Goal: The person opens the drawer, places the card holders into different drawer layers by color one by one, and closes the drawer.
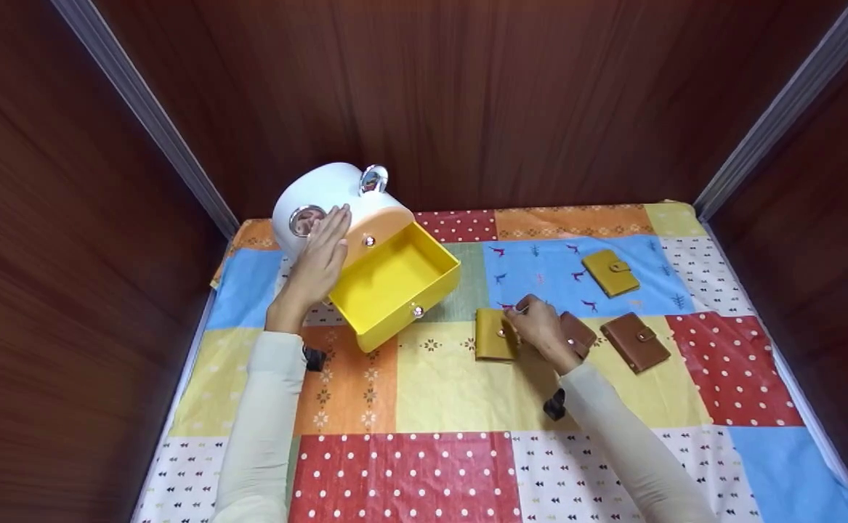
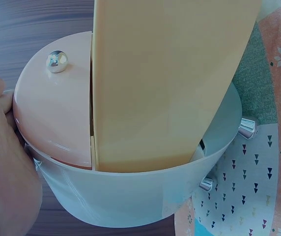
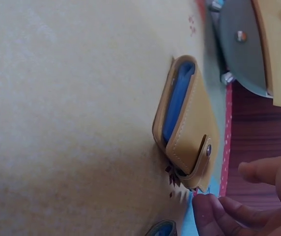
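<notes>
My left hand (image 1: 317, 263) rests with straight fingers on a white rounded box (image 1: 329, 190) that has an orange front panel (image 1: 380, 226) and a pulled-out yellow drawer (image 1: 391, 280). In the left wrist view, only part of the hand (image 2: 10, 162) shows at the left edge, against the box. My right hand (image 1: 540, 323) is beside a mustard-yellow snap wallet (image 1: 493, 335) lying on the cloth. In the right wrist view, the thumb and fingers are apart, with fingertips close to the wallet's (image 3: 194, 123) snap strap; contact is hard to tell. A brown wallet (image 1: 576, 334) lies partly behind this hand.
Another brown wallet (image 1: 636, 343) and a second mustard-yellow wallet (image 1: 610, 273) lie farther right. A patchwork cloth (image 1: 453, 396) covers the table. Dark wood panels (image 1: 467, 102) enclose the back and sides, with the box standing near the back panel.
</notes>
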Motion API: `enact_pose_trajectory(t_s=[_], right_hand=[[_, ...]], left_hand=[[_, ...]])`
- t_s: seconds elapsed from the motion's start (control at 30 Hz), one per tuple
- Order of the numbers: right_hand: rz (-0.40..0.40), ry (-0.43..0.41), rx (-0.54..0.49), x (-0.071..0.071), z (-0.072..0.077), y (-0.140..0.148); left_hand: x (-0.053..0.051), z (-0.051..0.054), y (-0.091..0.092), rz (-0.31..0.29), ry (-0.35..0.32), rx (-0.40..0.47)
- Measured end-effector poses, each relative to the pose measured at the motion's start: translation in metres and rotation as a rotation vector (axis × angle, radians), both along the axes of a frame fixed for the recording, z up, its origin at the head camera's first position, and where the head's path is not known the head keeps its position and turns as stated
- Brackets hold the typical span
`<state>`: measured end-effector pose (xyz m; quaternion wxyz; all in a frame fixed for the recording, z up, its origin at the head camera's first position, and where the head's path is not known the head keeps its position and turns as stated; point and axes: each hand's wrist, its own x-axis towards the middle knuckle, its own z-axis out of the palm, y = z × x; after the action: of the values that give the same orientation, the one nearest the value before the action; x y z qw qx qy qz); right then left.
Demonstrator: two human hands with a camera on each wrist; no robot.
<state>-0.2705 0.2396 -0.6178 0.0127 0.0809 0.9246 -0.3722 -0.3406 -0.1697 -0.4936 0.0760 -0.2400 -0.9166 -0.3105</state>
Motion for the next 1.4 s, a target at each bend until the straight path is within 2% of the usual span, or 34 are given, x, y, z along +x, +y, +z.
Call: enact_pose_trajectory(t_s=[0.4, 0.77, 1.4], right_hand=[[0.047, -0.1, -0.006, 0.003, -0.007, -0.004], [0.058, -0.104, -0.053, -0.002, -0.014, -0.003], [0.018, -0.133, -0.097, 0.004, -0.01, -0.006]], left_hand=[[0.001, 0.0, 0.0, 0.002, -0.006, -0.001], [0.001, 0.001, -0.001, -0.001, -0.01, 0.005], [0.002, 0.001, 0.0, 0.007, -0.017, -0.004]])
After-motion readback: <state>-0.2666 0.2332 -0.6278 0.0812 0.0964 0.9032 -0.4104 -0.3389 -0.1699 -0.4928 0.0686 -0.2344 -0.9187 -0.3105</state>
